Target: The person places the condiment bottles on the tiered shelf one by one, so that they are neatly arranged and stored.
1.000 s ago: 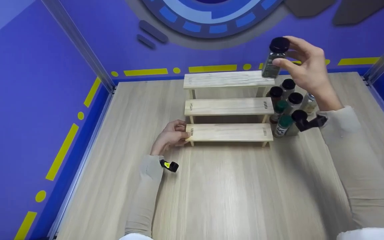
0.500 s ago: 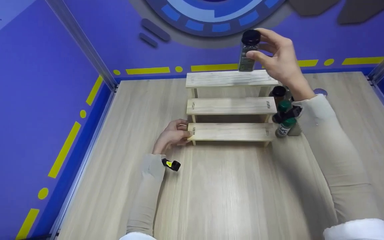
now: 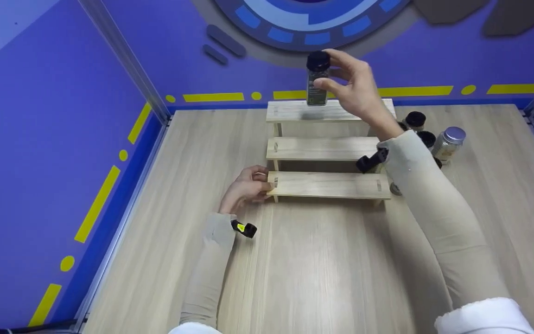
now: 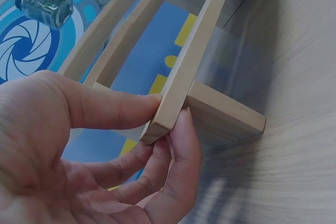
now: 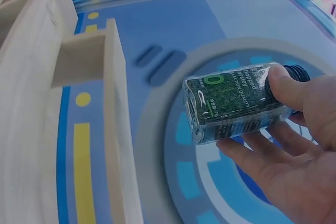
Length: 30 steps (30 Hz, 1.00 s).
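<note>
My right hand [image 3: 357, 88] holds a spice jar [image 3: 317, 81] of chopped parsley, black-capped, upright just above the top tier of a three-step wooden rack [image 3: 327, 185]. In the right wrist view, thumb and fingers grip the jar [image 5: 231, 100] near its cap, and its green label shows. My left hand [image 3: 247, 188] pinches the left end of the rack's lowest step; the left wrist view has the thumb on one face of that board [image 4: 184, 77] and fingers on the other.
Right of the rack stand several spice jars, partly hidden by my right sleeve [image 3: 434, 199]. Among them are a black-capped jar [image 3: 415, 120] and one with a lilac lid [image 3: 450, 144]. A blue-purple panel [image 3: 123, 69] rises behind and left of the wooden table [image 3: 322, 260].
My right hand has carried the parsley jar leftward from the rack's right end to over the top tier. The left hand keeps its pinch on the lowest step.
</note>
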Each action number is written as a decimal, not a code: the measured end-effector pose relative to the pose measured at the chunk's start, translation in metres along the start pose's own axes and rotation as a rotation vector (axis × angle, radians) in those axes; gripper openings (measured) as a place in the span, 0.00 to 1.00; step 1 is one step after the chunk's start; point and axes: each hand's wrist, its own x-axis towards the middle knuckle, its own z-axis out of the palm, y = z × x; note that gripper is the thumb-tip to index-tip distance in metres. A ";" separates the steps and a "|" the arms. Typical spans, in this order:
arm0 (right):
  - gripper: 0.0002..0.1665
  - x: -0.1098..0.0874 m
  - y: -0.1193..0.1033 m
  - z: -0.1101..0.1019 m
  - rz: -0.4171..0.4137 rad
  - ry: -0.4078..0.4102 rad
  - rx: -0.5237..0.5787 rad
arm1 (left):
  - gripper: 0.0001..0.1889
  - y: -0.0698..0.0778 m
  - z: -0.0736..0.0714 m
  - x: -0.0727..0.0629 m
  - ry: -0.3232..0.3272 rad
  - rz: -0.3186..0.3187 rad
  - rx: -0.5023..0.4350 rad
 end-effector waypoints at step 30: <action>0.33 0.016 0.034 0.069 0.056 -0.044 -0.006 | 0.24 0.000 -0.002 0.001 -0.008 0.016 0.038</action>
